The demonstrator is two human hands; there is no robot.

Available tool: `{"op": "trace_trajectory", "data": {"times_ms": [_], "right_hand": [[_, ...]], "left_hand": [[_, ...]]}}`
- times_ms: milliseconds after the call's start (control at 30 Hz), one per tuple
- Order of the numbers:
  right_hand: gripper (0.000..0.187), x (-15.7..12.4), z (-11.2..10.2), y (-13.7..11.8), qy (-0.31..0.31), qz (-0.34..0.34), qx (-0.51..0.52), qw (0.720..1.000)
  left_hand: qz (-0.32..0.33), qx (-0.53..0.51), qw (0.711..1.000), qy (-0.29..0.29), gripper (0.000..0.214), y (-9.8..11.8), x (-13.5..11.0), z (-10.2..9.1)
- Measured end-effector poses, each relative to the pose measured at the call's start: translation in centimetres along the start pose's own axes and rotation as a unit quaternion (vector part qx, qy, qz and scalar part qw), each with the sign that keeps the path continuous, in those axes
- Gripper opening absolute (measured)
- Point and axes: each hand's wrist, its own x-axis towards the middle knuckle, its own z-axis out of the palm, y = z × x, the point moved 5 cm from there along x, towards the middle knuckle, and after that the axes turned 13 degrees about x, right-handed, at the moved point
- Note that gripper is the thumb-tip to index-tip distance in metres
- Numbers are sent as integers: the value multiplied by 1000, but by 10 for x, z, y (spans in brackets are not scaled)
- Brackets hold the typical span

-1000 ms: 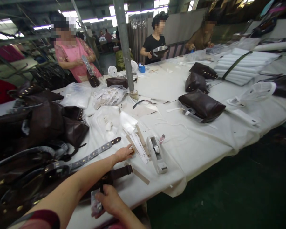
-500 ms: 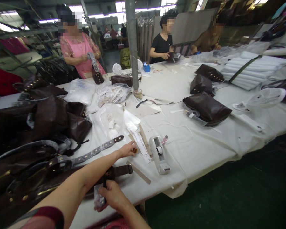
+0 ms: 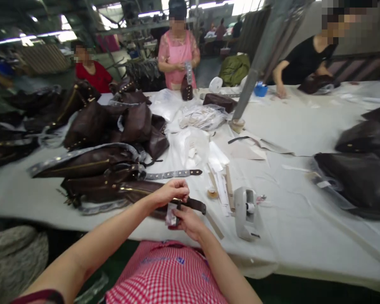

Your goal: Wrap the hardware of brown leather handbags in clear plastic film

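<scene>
My left hand (image 3: 176, 191) hovers over a dark brown leather bag (image 3: 142, 192) with its fingers curled together. What they hold, if anything, is too small to make out. Just below, my right hand (image 3: 190, 221) grips a small clear plastic packet (image 3: 171, 214) against a narrow dark strap. The packet's contents are unclear. Beyond my fingers, a dark leather strap end (image 3: 196, 205) sticks out to the right. A small roll of tape (image 3: 213, 194) lies on the table beside white and brown paper strips (image 3: 221, 190).
A white tape dispenser (image 3: 245, 213) stands to the right. Brown bags (image 3: 136, 122) are piled at left, and more bags (image 3: 351, 185) lie at right. A slanting metal post (image 3: 259, 59) rises mid-table near scraps in plastic (image 3: 202, 116). Several co-workers are around the table.
My left hand has moved away from the tape roll, back toward my right hand. My right hand still holds the packet. The view has swung left, bringing a co-worker in red into fuller view.
</scene>
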Motion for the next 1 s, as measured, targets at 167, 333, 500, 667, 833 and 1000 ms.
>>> {"op": "trace_trajectory", "data": {"times_ms": [167,333,500,667,833,1000], "right_hand": [[42,5,0,3,5,37,-43,998],[43,12,-4,11,10,26,-83,996],[41,13,-7,11,19,-17,-137,990],[39,13,-7,12,17,-42,-167,985],[39,8,-7,12,20,-71,-172,982],[43,2,-18,7,35,-48,-162,985]], "left_hand": [[-31,1,981,192,51,-41,-95,-32],[-109,-5,950,293,37,-89,-127,-17],[-153,26,918,364,26,-107,-112,1],[-138,-14,905,403,23,-116,-96,8],[-90,-70,907,405,23,-119,-88,9],[-84,-68,915,388,24,-112,-97,0]]}}
